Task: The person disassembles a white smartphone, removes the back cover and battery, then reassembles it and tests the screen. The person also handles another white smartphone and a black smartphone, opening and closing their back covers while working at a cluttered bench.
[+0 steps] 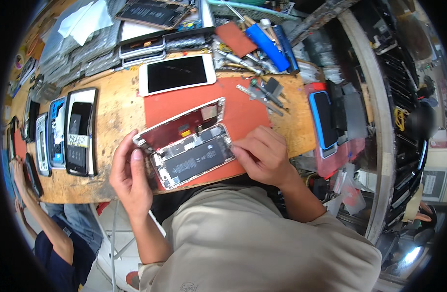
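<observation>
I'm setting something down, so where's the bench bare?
Bare bench wood lies between the black-framed phone and the red mat, with a narrower strip between mat and blue-edged phone. Small tools crowd the mat's far right corner; a wrapped stack fills the far left.

A phone workshop is shown by an opened phone (196,161), small tools (273,96) and more phones (323,119) spread over a wooden counter (116,107).

I see the left hand (132,185) holding the raised screen (177,125) of an opened phone (194,161). The right hand (265,155) sits at the phone's right end.
</observation>
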